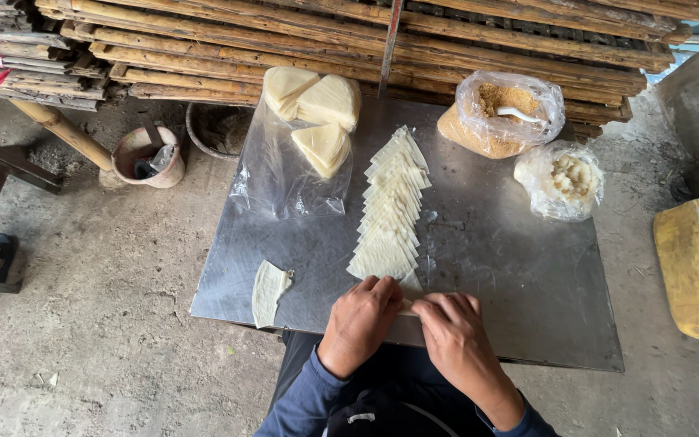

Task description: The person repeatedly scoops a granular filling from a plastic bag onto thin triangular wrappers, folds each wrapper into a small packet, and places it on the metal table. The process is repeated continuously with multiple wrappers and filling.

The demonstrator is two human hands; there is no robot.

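Two hands at work, logged from my remote seat, all places taken from the metal table (511,291).

- Left hand (362,320): at the table's near edge, fingers curled narrow, pinching one pale wrapper sheet (408,285).
- Right hand (456,328): just beside the left, fingers bent down onto the same sheet; how much lies under them I cannot tell.
- Wrapper sheet: near edge of the table, mostly hidden by both hands. I judge it thin, limp, light and easily torn; best taken by an edge or corner with fingertips, not squeezed.
- Row of overlapped wrappers (390,206): running from the hands toward the table's middle.
- Stacks of folded wrappers (317,101): far left corner, on clear plastic.
- Bag of brown crumbs (499,113) with a white spoon: far right corner.
- Bag of pale filling (564,180): right side, just nearer than the crumbs.
- Single folded piece (269,291): near left edge.
- Clay pot (149,155): on the floor, left of the table.
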